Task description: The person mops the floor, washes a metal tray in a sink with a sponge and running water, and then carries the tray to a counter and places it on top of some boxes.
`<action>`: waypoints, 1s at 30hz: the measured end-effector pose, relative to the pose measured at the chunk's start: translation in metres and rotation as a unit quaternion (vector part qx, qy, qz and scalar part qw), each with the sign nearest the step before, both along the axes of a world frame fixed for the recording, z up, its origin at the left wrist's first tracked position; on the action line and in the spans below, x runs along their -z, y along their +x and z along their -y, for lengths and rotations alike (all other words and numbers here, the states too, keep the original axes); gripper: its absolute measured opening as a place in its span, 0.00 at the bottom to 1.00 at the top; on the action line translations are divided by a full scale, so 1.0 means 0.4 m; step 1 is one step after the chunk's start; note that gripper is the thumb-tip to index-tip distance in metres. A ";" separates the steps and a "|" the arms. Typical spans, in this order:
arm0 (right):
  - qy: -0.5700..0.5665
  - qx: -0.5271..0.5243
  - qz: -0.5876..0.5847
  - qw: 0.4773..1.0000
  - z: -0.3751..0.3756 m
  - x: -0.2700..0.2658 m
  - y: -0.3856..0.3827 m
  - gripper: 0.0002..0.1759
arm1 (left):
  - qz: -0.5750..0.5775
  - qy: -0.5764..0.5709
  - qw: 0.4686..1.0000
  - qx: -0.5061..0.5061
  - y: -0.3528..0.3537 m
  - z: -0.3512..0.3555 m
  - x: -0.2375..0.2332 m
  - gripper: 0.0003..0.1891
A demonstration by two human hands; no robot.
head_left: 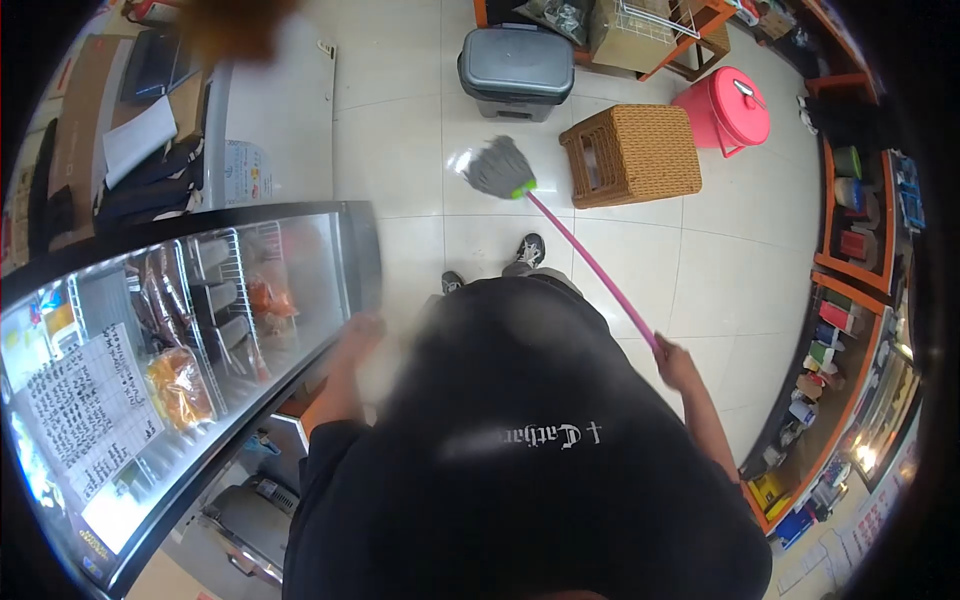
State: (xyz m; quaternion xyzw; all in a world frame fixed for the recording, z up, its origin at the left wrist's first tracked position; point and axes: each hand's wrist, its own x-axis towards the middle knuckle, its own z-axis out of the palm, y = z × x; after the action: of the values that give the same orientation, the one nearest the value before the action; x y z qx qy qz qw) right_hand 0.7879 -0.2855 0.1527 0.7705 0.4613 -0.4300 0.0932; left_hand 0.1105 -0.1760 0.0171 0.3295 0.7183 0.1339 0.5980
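My right hand is closed around the upper end of a mop's pink handle. The mop's grey string head, with a green connector, rests on the tiled floor ahead of my feet. My left hand is smeared by motion and hangs at my left side, beside the edge of a glass-fronted display fridge. I cannot make out its fingers, and nothing shows in it. Bagged goods and a handwritten sheet show at the fridge's glass.
A wicker stool stands right of the mop head, with a pink lidded bucket behind it. Ahead sits a grey-lidded bin. Orange-framed shelves line the right. A white cabinet stands at the left.
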 end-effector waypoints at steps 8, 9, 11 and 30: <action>0.018 0.076 0.047 0.996 0.087 0.110 -0.233 0.23 | -0.106 0.084 0.967 0.214 -0.202 0.158 0.137 0.19; 0.006 0.101 0.024 0.995 0.037 0.118 -0.270 0.24 | -0.117 0.087 0.961 0.235 -0.221 0.178 0.113 0.19; 0.002 0.169 -0.039 0.985 -0.074 0.170 -0.341 0.25 | -0.140 0.093 0.946 0.278 -0.232 0.194 0.005 0.19; -0.077 0.009 0.077 0.994 0.269 -0.100 -0.066 0.25 | -0.003 0.022 0.996 0.086 -0.341 0.407 0.220 0.14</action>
State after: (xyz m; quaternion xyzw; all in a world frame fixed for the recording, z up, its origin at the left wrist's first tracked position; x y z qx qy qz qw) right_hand 0.7617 -0.3933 0.1927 0.7962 0.4110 -0.4043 0.1833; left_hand -0.0258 -0.3390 -0.0710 0.4036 0.6860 0.0967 0.5976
